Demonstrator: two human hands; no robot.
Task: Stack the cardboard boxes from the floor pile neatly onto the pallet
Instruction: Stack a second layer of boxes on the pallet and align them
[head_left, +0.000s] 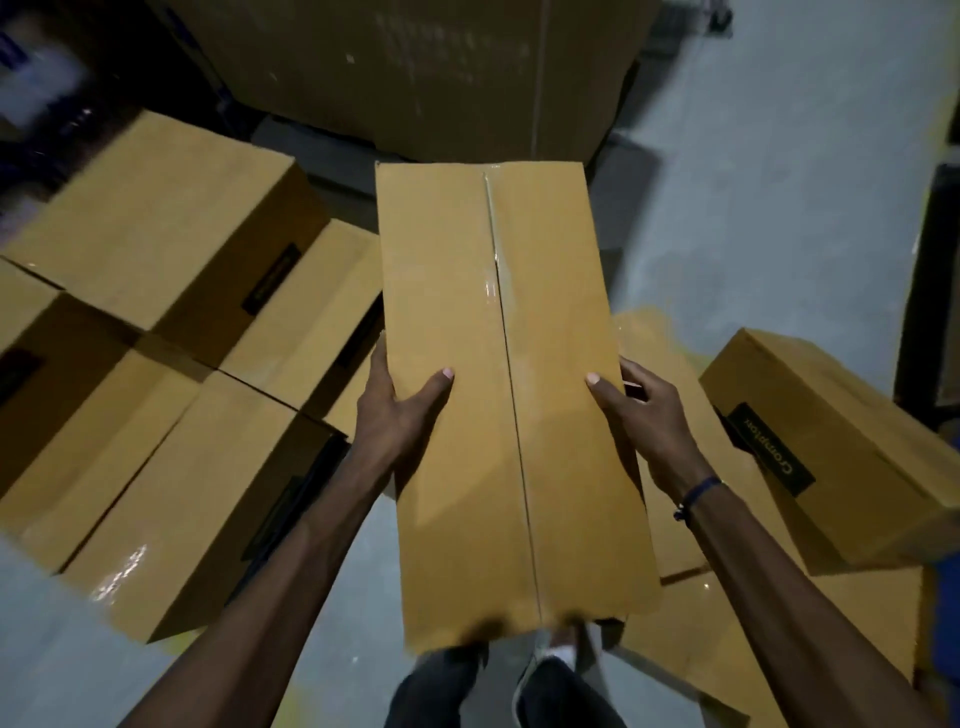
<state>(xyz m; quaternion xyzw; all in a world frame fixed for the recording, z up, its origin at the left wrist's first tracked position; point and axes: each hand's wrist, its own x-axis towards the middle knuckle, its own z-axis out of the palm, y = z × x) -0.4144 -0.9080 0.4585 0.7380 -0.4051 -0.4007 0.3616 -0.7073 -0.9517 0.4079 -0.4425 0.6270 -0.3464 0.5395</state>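
**Two hands carry one carton toward the stack**

Both hands hold a long tan cardboard box (509, 384), sealed down its middle with glossy clear tape, lengthwise in front of the body and clear of the floor. The left hand (400, 410) clasps the left edge, thumb flat on the top face and fingers wrapped out of sight beneath; the right hand (639, 410) mirrors it on the right edge.

This looks like the carrying step. Several matching tan cartons (171, 395) lie side by side to the left, likely the stack being built, though no pallet shows beneath them. More cartons lie loosely to the right, one black-labelled box (831, 447) tilted. Next the box needs lowering squarely against its neighbours, edges aligned. Smooth cardboard and slick tape offer little friction, so the grip should hold until it rests.
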